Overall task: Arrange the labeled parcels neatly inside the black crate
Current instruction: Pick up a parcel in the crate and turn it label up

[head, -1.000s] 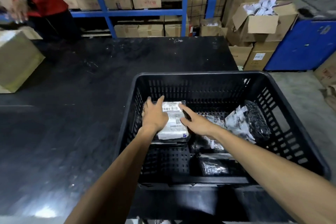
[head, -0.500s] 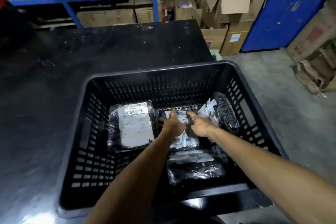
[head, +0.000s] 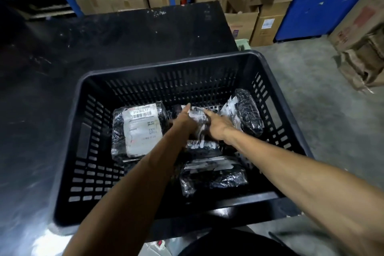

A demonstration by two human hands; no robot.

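Partway done. Black crate on the table holds four parcels: left labeled parcel lies flat. Left hand and right hand both grip the middle parcel. Right parcel leans, front parcel unaligned.

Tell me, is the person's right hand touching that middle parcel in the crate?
Touching. The head view shows the right hand laid flat on the middle parcel, fingers over its white label, with no gap; the left hand presses its other side.
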